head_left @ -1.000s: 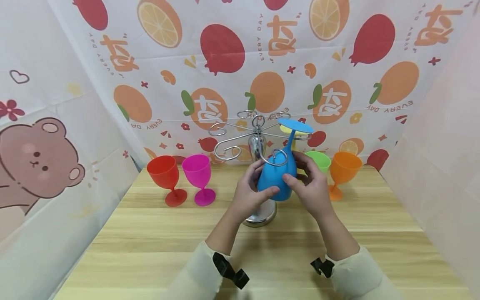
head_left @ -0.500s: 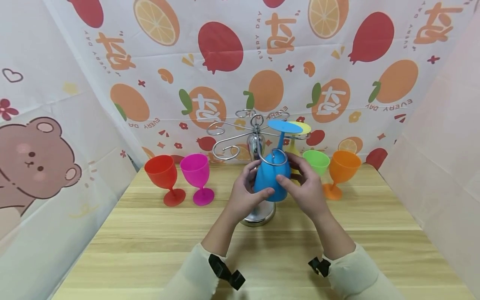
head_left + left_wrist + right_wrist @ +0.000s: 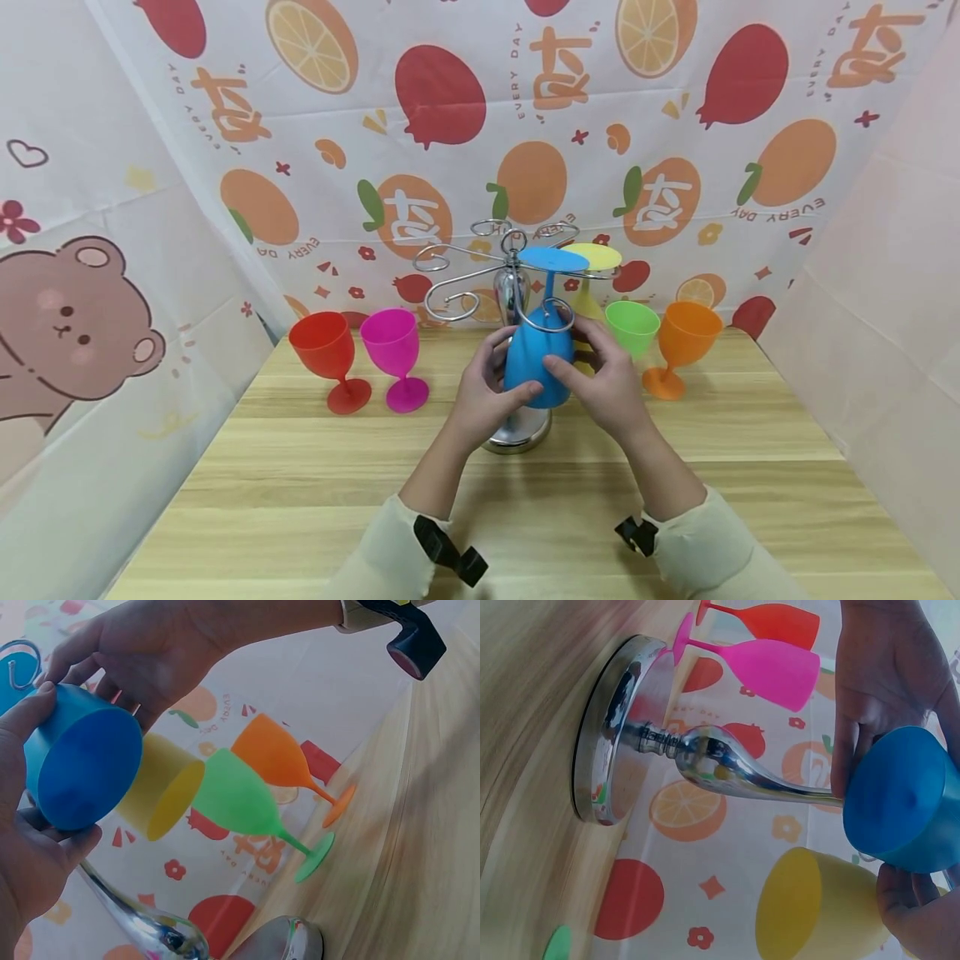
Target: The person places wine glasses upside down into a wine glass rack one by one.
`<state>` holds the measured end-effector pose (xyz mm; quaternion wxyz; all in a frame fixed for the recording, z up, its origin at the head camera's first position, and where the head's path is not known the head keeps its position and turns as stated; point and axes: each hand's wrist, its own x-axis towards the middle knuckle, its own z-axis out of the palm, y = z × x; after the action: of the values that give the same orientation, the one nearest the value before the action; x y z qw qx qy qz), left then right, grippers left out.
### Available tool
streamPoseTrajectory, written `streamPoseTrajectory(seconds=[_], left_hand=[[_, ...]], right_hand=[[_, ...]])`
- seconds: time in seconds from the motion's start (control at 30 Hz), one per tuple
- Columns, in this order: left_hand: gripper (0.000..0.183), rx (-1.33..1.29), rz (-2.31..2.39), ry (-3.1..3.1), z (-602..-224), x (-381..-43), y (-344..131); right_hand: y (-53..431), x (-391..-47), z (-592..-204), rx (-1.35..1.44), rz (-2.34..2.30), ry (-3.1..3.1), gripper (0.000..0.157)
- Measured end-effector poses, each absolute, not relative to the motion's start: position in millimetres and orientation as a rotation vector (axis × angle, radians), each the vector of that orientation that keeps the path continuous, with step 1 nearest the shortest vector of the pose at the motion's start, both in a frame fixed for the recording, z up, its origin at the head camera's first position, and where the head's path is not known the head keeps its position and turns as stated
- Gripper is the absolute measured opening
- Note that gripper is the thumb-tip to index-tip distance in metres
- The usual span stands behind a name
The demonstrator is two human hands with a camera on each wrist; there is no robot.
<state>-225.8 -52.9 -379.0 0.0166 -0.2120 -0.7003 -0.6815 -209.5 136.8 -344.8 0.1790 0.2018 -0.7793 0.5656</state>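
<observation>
- At the front of the metal rack (image 3: 506,287), blue goblet (image 3: 534,354) upside down, foot above the curled wire end of the front arm, bowl below; cannot tell if fully inside the curl.
- Around the bowl from one side, left hand (image 3: 480,393), fingers clamped on the blue goblet, thumb across the near face.
- On the opposite side, right hand (image 3: 609,385), likewise clamped on the bowl, thumb in front, other fingers behind.
- Just behind, yellow goblet (image 3: 832,907), also upside down, foot above a rack arm.
- To the right, upright on the wooden surface (image 3: 300,475), green goblet (image 3: 633,327) and orange goblet (image 3: 688,335), near each other.
- To the left, also upright, red goblet (image 3: 326,350) and pink goblet (image 3: 393,346), side by side.
- At both wrists, cream sleeves (image 3: 393,542) and black wrist pieces (image 3: 437,542).
- Behind everything, white cloth (image 3: 495,25) printed with oranges and red fruit.
</observation>
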Motion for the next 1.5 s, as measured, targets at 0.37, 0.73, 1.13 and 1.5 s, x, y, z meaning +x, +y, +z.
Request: streamPoseTrajectory(seconds=[0.37,0.73,1.13,1.5], left_hand=[[0.070,-0.662,-2.135,-2.192,-379,-224,-59],[0.072,-0.635,-2.141,-2.214,-379,-221,-67],[0.074,-0.676,-2.138,-2.217,-380,-219,-73],[0.078,-0.716,-2.136,-2.248,-377,-218,-78]], right_hand=[[134,-207,-345,0.587,1.651,-2.184,0.052],[130,-206,-347,0.622,1.634,-2.192,0.053],[127,-200,-347,0.631,1.609,-2.196,0.053],[126,-195,-345,0.647,1.569,-2.193,0.055]])
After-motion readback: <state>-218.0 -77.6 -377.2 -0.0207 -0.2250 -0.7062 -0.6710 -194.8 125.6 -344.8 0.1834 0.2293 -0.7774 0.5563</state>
